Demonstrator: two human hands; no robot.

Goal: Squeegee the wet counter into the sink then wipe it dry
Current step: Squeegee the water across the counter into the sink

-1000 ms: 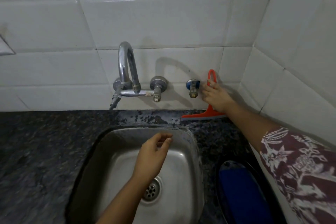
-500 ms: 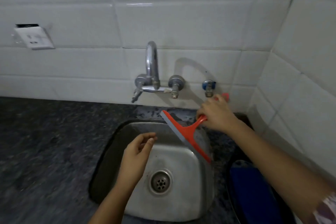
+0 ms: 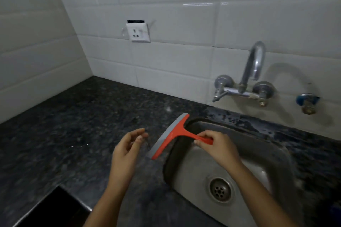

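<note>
Fingers (image 3: 203, 135) of the right hand (image 3: 220, 148) are pinching the squeegee (image 3: 172, 135) by its thin orange plastic handle, mid-frame. Its grey rubber blade is running along the steel sink's (image 3: 267, 153) left rim, over the speckled dark stone counter (image 3: 73, 134). The left hand (image 3: 125, 151) is hovering loosely curled, holding nothing. A curved chrome tap (image 3: 255, 61) is sitting upper right.

Speckled stone counter (image 3: 92, 125); brushed steel sink (image 3: 258, 153); glossy tiles (image 3: 184, 14).

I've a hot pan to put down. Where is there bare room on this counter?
The wide stretch of counter between the left wall, the socket wall and the sink is bare. Crowded: the sink's left rim, where the right hand holds the squeegee beside the left hand. The strip under the tap is narrow.
</note>
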